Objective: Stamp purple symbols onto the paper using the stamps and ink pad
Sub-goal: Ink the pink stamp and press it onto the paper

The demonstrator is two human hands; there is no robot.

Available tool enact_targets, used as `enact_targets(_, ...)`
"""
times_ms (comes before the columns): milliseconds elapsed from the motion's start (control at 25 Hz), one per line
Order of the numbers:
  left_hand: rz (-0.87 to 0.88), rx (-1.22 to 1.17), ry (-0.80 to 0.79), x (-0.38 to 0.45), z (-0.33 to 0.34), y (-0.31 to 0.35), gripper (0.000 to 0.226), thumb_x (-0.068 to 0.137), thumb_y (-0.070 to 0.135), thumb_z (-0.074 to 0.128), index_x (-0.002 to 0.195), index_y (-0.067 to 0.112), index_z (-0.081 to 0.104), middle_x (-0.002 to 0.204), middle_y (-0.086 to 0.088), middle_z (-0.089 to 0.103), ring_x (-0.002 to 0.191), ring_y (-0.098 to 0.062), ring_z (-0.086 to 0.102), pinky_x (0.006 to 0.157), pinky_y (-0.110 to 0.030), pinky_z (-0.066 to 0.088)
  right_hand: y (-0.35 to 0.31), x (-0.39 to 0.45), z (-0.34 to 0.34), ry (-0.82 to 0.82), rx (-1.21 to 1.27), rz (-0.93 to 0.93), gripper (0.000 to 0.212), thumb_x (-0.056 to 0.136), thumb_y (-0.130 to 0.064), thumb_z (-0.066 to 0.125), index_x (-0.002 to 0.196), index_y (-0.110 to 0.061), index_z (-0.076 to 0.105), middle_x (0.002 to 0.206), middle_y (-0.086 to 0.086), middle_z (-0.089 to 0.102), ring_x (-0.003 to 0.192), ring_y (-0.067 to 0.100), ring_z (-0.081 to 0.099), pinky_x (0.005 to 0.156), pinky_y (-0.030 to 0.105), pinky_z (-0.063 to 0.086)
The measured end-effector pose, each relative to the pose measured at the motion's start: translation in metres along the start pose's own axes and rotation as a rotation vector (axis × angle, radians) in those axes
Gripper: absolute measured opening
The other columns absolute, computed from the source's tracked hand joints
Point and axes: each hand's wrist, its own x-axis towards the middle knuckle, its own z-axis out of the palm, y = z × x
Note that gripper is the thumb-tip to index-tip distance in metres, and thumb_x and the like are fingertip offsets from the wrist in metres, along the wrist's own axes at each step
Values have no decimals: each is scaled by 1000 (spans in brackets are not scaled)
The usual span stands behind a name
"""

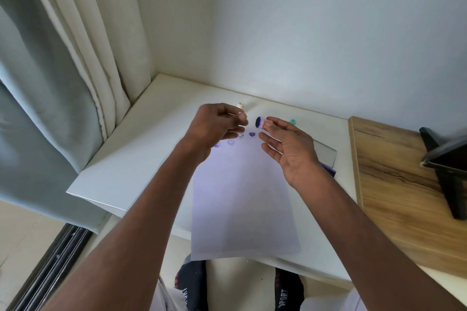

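Note:
A white sheet of paper [242, 197] lies on the white table [131, 159], its near end hanging over the edge. Along its far end are purple prints: smiley faces [230, 142] and a heart [252, 134]. My right hand [288, 151] is raised above the paper and pinches a small pink stamp [260, 122] between thumb and forefinger, its purple inked face turned left. My left hand [214, 126] hovers just left of it, fingertips pinched together on something small and pale that I cannot make out. The ink pad [326, 159] lies open behind my right hand, mostly hidden.
A cream stamp [240, 105] and a teal stamp [293, 121] stand at the far side of the table. A wooden top [404, 197] with a black object [449, 166] adjoins on the right. Curtains [63, 70] hang at the left. My feet show below the table's edge.

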Motion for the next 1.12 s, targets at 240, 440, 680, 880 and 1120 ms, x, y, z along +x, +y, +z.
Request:
enact_targets(240, 3, -142, -165, -2, 51, 0, 10, 86, 13, 83, 94, 9, 82, 100, -22, 80, 88, -25, 75, 85, -31, 65, -14, -9, -33, 28, -58, -74, 24, 86, -11, 84, 110, -12, 81, 105, 7, 82, 95, 22, 80, 70, 23, 63)
enact_targets(440, -34, -241, -172, -3, 81, -2, 18, 84, 7, 83, 101, 1, 79, 90, -15, 79, 86, -25, 76, 85, -31, 64, -21, -10, -49, 76, 16, -136, 25, 86, 2, 80, 111, -3, 79, 103, 16, 81, 92, 25, 81, 80, 26, 65)
enact_targets(680, -52, -351, -120, -8, 114, -6, 16, 85, 6, 81, 102, 4, 80, 92, -11, 81, 80, -17, 76, 75, -25, 61, -28, 0, -72, 65, 200, 33, 14, 89, 5, 76, 100, -4, 79, 102, 15, 81, 98, 25, 80, 79, 28, 65)
enact_targets(880, -37, -243, -83, -8, 130, -13, 32, 84, 7, 84, 112, -5, 77, 106, -24, 78, 84, -22, 72, 78, -30, 60, -25, 8, -83, 26, 263, 124, 21, 95, 2, 70, 115, -4, 74, 97, 9, 80, 88, 18, 77, 77, 27, 64)
enact_targets(1120, 15, 83, 42, 2, 114, -17, 36, 82, 28, 87, 112, 10, 77, 91, -12, 77, 79, -23, 74, 80, -39, 62, -39, 47, -80, 309, 79, -127, 21, 82, -2, 85, 99, -10, 76, 94, 10, 82, 84, 20, 79, 73, 28, 64)
